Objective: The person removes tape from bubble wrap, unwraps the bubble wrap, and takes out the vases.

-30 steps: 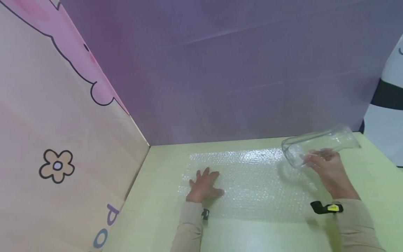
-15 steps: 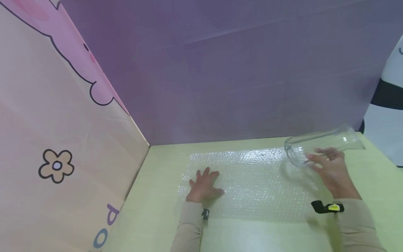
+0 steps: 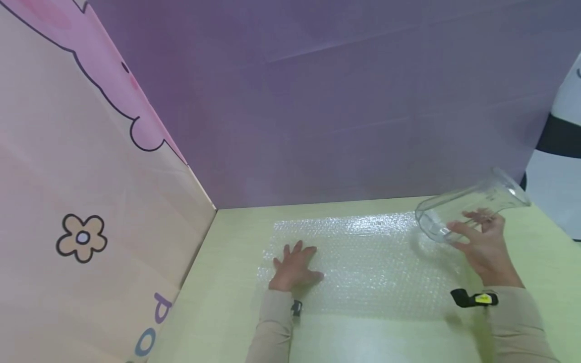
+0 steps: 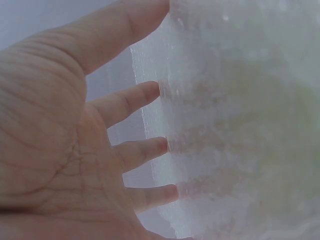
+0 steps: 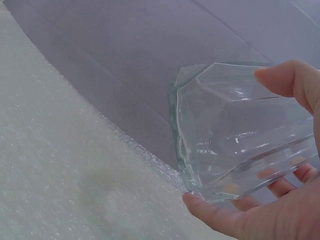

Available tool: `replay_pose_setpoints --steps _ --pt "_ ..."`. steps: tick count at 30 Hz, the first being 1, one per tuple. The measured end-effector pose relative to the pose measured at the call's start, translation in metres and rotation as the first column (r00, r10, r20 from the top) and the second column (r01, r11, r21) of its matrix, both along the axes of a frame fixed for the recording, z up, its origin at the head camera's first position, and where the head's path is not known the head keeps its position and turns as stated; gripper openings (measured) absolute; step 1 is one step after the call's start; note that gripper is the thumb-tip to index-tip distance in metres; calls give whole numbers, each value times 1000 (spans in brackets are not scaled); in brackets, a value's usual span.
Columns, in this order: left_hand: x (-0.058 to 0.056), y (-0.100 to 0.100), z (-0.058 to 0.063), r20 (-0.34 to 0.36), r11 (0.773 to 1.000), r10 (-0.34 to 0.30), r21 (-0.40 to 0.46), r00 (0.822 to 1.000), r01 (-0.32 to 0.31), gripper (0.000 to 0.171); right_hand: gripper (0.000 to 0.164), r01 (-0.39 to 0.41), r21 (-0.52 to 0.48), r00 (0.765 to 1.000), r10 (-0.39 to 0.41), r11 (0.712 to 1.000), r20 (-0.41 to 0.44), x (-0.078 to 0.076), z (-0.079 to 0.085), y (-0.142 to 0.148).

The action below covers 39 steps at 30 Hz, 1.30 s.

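Note:
A clear glass vase is tilted above the right end of a bubble wrap sheet. Its thick base points left and its wider mouth faces up and right. My right hand grips the vase from below and the near side; in the right wrist view the fingers show through the glass beside the faceted base. With fingers spread, my left hand rests on the left part of the sheet. The left wrist view shows the fingertips at the bubble wrap.
A pale yellow-green table carries the flat sheet. Behind it stands a purple-grey panel, and a panel with a printed flower rises at the left. A white and black printed panel is at the far right.
My right hand has carried the vase slightly to the right, and its mouth has risen and turned more upward. The left hand and bubble wrap have stayed put.

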<state>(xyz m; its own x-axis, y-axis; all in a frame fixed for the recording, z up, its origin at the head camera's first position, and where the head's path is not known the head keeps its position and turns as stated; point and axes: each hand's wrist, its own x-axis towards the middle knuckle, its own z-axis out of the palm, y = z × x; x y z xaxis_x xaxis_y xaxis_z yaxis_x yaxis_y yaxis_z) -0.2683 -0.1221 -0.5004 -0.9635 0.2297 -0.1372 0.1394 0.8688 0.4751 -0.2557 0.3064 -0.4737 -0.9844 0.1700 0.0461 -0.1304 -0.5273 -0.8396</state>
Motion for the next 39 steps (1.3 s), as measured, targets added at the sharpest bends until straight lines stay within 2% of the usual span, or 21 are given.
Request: replay_pose_setpoints --steps 7,13,21,34,39 --pt "0 0 0 1 1000 1 -1 1000 -1 76 66 50 3 998 -50 999 -25 0 -1 0" --pt "1 0 0 3 1000 -1 -7 1000 1 76 66 103 -66 994 -104 993 -23 -1 0 1" --pt "1 0 0 -2 1000 -5 -12 1000 5 75 67 165 -109 986 -164 980 10 -1 1 1" --pt "4 0 4 -5 1000 -8 -14 1000 8 74 73 307 -53 949 -302 950 87 0 4 4" --pt "4 0 4 -6 1000 -10 -18 1000 10 74 72 333 -84 941 -325 939 92 0 3 4"
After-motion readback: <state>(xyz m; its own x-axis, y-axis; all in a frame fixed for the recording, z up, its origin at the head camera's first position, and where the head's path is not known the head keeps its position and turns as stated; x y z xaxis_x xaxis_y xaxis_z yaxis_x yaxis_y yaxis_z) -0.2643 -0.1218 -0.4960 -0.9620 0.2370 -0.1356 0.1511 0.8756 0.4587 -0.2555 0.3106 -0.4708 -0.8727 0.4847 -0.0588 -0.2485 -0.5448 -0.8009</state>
